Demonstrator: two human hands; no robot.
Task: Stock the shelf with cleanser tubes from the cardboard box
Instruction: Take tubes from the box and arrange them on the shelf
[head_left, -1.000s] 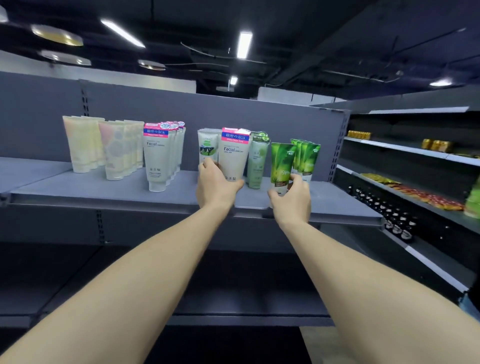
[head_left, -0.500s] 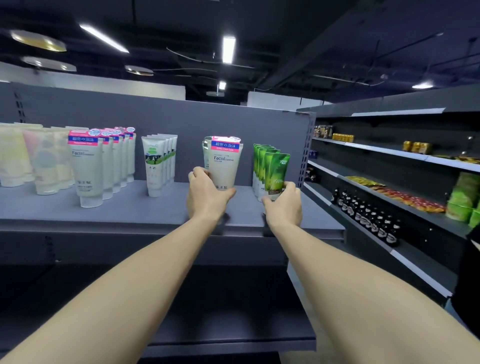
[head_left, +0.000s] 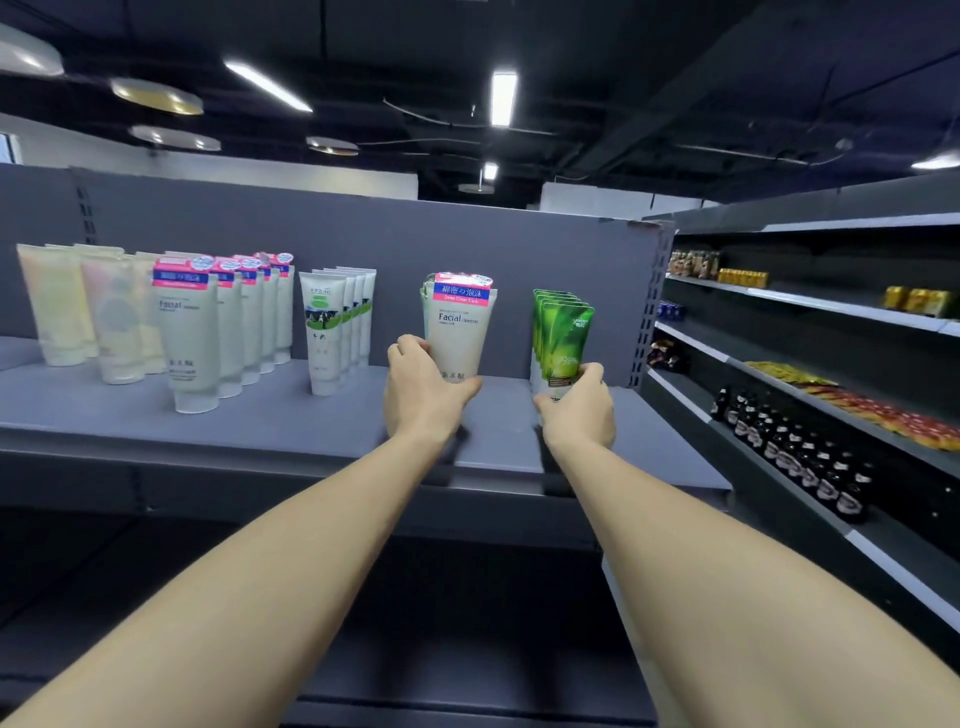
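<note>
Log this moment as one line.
left hand: grips Facial cleanser tube | right hand: grips front green tube | both tubes upright on shelf | cardboard box: not in view

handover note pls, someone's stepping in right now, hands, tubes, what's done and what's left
Left hand grips the base of a white Facial tube standing on the shelf.
Right hand grips the front green tube of a row near the shelf's right end.
Done: rows of pale tubes, Facial tubes and cow-label tubes stand further left.
Left: settle both, release. Box is out of view, so remaining stock is unknown.
</note>
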